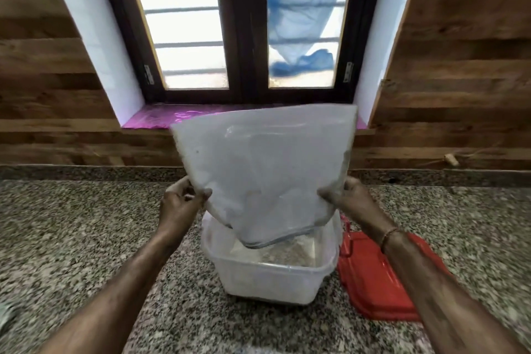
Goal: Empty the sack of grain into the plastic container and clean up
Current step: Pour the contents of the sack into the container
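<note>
A translucent white plastic sack (264, 164) hangs upside down, its open mouth dipping into a clear plastic container (267, 282) on the granite counter. My left hand (179, 201) pinches the sack's left edge and my right hand (349, 195) pinches its right edge, both a little above the container. Pale grain (287, 253) lies in the bottom of the container. The sack looks flat and nearly empty; its mouth hides part of the container's far rim.
A red lid (376, 276) lies flat on the speckled granite counter (71, 238) just right of the container, partly under my right forearm. Behind are a wood-panelled wall and a window with a pink-covered sill (149, 118).
</note>
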